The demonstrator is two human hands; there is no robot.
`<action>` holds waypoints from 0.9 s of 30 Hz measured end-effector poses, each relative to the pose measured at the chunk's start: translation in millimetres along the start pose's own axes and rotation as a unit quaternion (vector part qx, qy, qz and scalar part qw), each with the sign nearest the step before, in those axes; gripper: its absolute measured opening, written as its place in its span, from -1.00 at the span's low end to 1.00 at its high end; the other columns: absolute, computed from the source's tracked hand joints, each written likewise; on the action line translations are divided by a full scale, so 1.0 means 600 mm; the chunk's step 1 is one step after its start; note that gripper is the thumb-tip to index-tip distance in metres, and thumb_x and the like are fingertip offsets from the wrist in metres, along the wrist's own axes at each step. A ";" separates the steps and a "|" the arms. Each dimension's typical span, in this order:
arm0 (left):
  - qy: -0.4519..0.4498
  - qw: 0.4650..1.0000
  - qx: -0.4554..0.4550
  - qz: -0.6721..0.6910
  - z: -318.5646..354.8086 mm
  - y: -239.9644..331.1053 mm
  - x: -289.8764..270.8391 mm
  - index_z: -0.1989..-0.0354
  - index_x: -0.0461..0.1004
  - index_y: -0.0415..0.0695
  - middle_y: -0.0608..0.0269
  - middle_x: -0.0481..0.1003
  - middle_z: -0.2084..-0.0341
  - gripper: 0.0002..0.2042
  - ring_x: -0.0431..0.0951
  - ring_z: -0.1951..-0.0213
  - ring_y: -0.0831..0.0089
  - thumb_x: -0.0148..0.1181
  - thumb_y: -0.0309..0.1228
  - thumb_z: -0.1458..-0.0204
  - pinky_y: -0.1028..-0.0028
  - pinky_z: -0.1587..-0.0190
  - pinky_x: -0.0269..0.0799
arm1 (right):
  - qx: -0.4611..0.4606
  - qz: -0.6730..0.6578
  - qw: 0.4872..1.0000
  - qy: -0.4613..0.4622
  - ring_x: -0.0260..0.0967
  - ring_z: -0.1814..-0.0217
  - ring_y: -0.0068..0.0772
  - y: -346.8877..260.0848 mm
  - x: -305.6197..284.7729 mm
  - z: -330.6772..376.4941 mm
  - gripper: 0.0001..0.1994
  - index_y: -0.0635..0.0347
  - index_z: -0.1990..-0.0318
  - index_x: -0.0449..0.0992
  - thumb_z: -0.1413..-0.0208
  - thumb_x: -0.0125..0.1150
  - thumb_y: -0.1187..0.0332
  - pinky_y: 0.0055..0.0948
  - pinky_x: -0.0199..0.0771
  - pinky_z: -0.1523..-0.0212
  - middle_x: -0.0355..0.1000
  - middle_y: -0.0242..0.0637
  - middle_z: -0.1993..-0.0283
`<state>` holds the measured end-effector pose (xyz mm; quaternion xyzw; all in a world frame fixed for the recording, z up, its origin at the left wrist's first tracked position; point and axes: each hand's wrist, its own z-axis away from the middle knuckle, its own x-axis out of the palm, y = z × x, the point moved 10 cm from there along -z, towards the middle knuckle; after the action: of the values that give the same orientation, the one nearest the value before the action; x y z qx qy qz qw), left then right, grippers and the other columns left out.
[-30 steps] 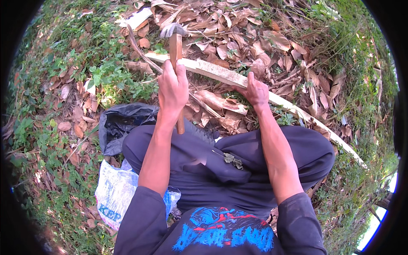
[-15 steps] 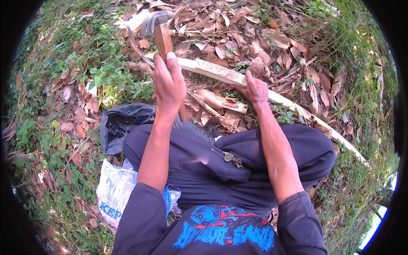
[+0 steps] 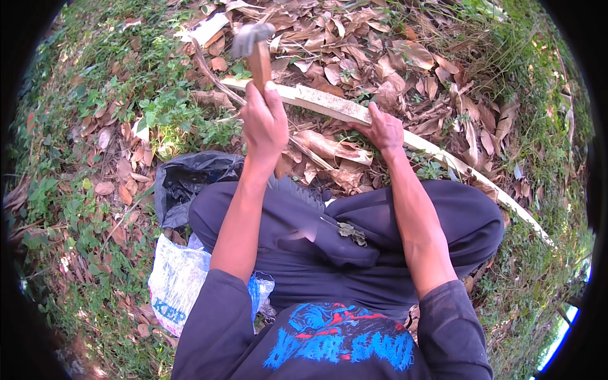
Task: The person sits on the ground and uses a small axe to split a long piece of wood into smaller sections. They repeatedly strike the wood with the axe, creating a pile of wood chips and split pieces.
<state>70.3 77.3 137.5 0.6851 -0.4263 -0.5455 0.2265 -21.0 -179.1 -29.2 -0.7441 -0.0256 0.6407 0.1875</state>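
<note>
My left hand (image 3: 265, 126) is closed around the wooden handle of a hammer (image 3: 259, 62), thumb along the handle. The grey metal head, slightly blurred, points away from me above the far-left end of a long pale wooden strip (image 3: 326, 103). That strip slants from the upper middle down to the right, beyond my right knee. My right hand (image 3: 385, 131) grips it near its middle, the thumb lying along its top. Part of the strip's left section passes behind my left hand and the hammer. Whether the hammer touches the wood I cannot tell.
My crossed legs in dark trousers (image 3: 285, 218) fill the space below my hands. An open black plastic bag (image 3: 174, 193) and a white and blue sack (image 3: 180, 272) lie at my left. Dry brown leaves (image 3: 342, 149) and green plants (image 3: 155, 114) cover the ground.
My left hand and the hammer have shifted a little to the right, with the hammer head tilted differently. My right hand stays at the same place on the strip.
</note>
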 end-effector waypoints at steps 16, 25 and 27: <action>-0.163 0.971 -0.046 -0.170 0.033 -0.091 0.068 0.10 0.40 -0.38 -0.11 0.50 0.66 -0.64 0.63 0.52 -0.05 -0.15 -0.25 -0.39 0.08 0.48 0.53 | 0.010 0.000 1.000 -0.021 0.55 0.51 -0.04 0.013 0.020 -0.004 -0.25 0.06 0.00 0.42 0.09 0.30 -0.41 -0.15 0.53 0.51 0.54 -0.12 0.55; -0.021 0.999 0.026 0.034 -0.009 0.046 -0.015 0.19 0.35 -0.29 0.06 0.43 0.71 -0.62 0.53 0.63 0.24 -0.15 -0.15 -0.41 0.25 0.57 0.37 | -0.002 0.006 1.000 0.000 0.56 0.49 0.01 0.002 0.007 0.000 -0.29 0.03 0.03 0.44 0.08 0.32 -0.39 -0.10 0.53 0.50 0.54 -0.09 0.54; -0.044 0.999 -0.013 0.017 0.012 0.001 0.008 0.14 0.33 -0.35 -0.10 0.43 0.69 -0.65 0.60 0.55 -0.03 -0.15 -0.21 -0.39 0.12 0.49 0.46 | -0.001 0.007 1.000 -0.004 0.56 0.48 0.01 -0.002 0.008 -0.002 -0.30 0.06 0.05 0.43 0.08 0.34 -0.37 -0.10 0.53 0.48 0.54 -0.09 0.54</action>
<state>63.4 74.2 133.1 0.6500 -0.4404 -0.5769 0.2252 -18.9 -176.8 -33.0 -0.7418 -0.0218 0.6452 0.1819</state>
